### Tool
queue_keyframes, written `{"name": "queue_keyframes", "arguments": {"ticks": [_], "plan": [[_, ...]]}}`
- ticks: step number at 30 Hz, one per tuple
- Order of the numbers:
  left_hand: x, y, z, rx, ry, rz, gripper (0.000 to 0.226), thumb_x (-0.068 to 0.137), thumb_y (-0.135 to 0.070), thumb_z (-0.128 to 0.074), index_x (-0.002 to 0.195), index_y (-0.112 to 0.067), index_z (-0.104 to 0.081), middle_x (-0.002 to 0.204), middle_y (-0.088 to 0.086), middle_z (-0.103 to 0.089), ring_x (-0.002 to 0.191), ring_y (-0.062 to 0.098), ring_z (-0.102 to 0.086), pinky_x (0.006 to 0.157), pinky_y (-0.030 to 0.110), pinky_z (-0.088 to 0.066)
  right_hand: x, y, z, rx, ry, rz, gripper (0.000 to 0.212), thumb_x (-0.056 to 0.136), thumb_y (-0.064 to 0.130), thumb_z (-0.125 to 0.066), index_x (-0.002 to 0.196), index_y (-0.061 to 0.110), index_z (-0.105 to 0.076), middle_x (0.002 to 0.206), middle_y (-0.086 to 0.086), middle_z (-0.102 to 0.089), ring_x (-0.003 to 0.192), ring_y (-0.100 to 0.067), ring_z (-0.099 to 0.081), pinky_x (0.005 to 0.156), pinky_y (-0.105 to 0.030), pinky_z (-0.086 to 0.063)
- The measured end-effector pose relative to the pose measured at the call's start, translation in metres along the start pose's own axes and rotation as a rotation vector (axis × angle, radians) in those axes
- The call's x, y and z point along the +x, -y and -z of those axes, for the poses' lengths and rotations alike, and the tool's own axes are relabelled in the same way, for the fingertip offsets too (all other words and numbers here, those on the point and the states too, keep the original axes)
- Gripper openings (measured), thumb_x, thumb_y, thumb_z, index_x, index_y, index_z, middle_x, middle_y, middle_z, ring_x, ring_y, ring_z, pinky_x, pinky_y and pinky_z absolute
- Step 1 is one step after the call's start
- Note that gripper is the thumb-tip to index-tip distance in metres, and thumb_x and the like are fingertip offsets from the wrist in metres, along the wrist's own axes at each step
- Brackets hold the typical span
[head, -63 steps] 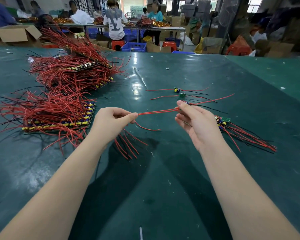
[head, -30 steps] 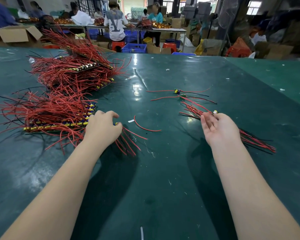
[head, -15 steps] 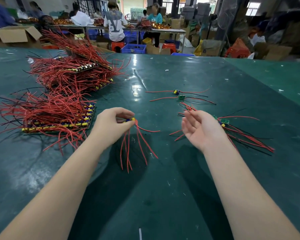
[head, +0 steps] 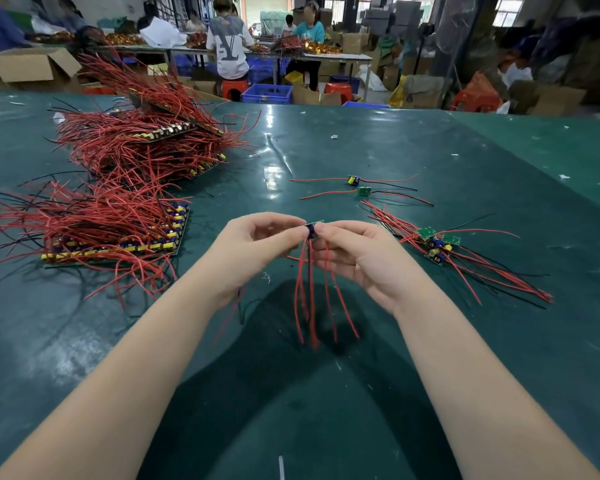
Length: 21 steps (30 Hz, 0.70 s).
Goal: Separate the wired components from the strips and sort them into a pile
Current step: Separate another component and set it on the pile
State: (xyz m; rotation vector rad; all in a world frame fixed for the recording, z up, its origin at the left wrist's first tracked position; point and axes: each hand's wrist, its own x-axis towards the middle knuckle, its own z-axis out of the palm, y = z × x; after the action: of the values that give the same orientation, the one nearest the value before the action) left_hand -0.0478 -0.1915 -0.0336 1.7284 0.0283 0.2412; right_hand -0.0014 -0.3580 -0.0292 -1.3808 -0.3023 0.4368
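You've got a short piece of strip (head: 311,227) pinched between both hands, held up off the tabletop (head: 361,140) in the middle. Left hand (head: 253,249) grips its left end with thumb and fingertips, right hand (head: 355,252) grips the right end the same way. Both grips are clenched on the piece, with nothing loose in either. Its red wires (head: 312,299) hang straight down between your wrists, clear of the surface, which keeps them from tangling with anything else.

Thumbs meeting over the board looks like a snap setup: you bend at the score line and one wired component comes free. That's my read, the joint itself is hidden by your fingers.

The sorted pile (head: 437,244) sits just right of your right hand, boards together and wires fanned to the near right. That makes for a short drop-off. Two loose components (head: 359,186) lie farther off, apart from the pile. Unprocessed strips (head: 118,237) are stacked at left, with a bigger heap (head: 146,143) beyond them, all within your left hand's reach.
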Motion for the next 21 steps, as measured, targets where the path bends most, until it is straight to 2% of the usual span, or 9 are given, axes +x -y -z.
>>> {"name": "queue_keyframes", "arguments": {"ticks": [2, 4, 6, 11, 16, 21], "plan": [[0.0003, 0.0003, 0.0029, -0.013, 0.007, 0.042, 0.017, 0.082, -0.017, -0.073, 0.099, -0.012, -0.074, 0.097, 0.007, -0.074, 0.084, 0.009, -0.065, 0.084, 0.024, -0.054, 0.0006, 0.0007, 0.0016, 0.016, -0.007, -0.012, 0.008, 0.088, 0.013, -0.066, 0.084, 0.009, -0.072, 0.072, -0.001, -0.072, 0.064, -0.011, -0.067, 0.066, -0.022, -0.057], [-0.0011, -0.0001, 0.0040, -0.034, 0.017, 0.042, 0.014, 0.082, -0.015, -0.074, 0.095, -0.012, -0.075, 0.091, 0.008, -0.074, 0.077, 0.009, -0.066, 0.072, 0.019, -0.054, -0.0001, 0.0007, 0.0024, 0.030, 0.018, -0.014, 0.005, 0.087, 0.010, -0.067, 0.086, 0.009, -0.071, 0.076, -0.001, -0.073, 0.068, -0.011, -0.070, 0.065, -0.022, -0.056], [-0.0031, -0.0018, 0.0035, -0.040, 0.035, 0.038, 0.014, 0.080, -0.015, -0.075, 0.093, -0.014, -0.077, 0.089, 0.008, -0.075, 0.076, 0.009, -0.067, 0.070, 0.017, -0.052, -0.0002, -0.0002, 0.0029, 0.044, 0.029, 0.015, 0.003, 0.084, 0.007, -0.069, 0.086, 0.009, -0.071, 0.080, -0.001, -0.075, 0.071, -0.013, -0.071, 0.064, -0.021, -0.055], [-0.0032, -0.0046, 0.0027, -0.169, 0.029, 0.125, 0.045, 0.053, -0.033, -0.082, 0.090, -0.010, -0.075, 0.090, 0.010, -0.075, 0.080, 0.013, -0.068, 0.073, 0.019, -0.054, 0.0014, -0.0011, 0.0066, 0.103, 0.077, 0.061, 0.015, 0.068, 0.013, -0.075, 0.081, 0.006, -0.072, 0.081, -0.008, -0.075, 0.071, -0.016, -0.073, 0.065, -0.022, -0.056], [-0.0040, -0.0078, 0.0042, -0.301, 0.102, 0.159, 0.031, 0.053, -0.028, -0.079, 0.077, -0.009, -0.078, 0.077, 0.009, -0.072, 0.068, 0.009, -0.067, 0.068, 0.015, -0.054, 0.0009, -0.0006, 0.0089, 0.150, 0.183, 0.058, 0.009, 0.070, 0.016, -0.073, 0.075, 0.012, -0.079, 0.080, -0.005, -0.076, 0.072, -0.015, -0.073, 0.066, -0.019, -0.055], [-0.0042, -0.0086, 0.0068, -0.349, 0.152, 0.200, 0.028, 0.058, -0.024, -0.077, 0.080, -0.008, -0.078, 0.080, 0.009, -0.072, 0.070, 0.010, -0.067, 0.069, 0.016, -0.055, 0.0010, 0.0007, 0.0083, 0.151, 0.214, 0.031, 0.011, 0.071, 0.017, -0.072, 0.077, 0.011, -0.079, 0.082, -0.006, -0.075, 0.076, -0.017, -0.073, 0.068, -0.020, -0.055]]}}
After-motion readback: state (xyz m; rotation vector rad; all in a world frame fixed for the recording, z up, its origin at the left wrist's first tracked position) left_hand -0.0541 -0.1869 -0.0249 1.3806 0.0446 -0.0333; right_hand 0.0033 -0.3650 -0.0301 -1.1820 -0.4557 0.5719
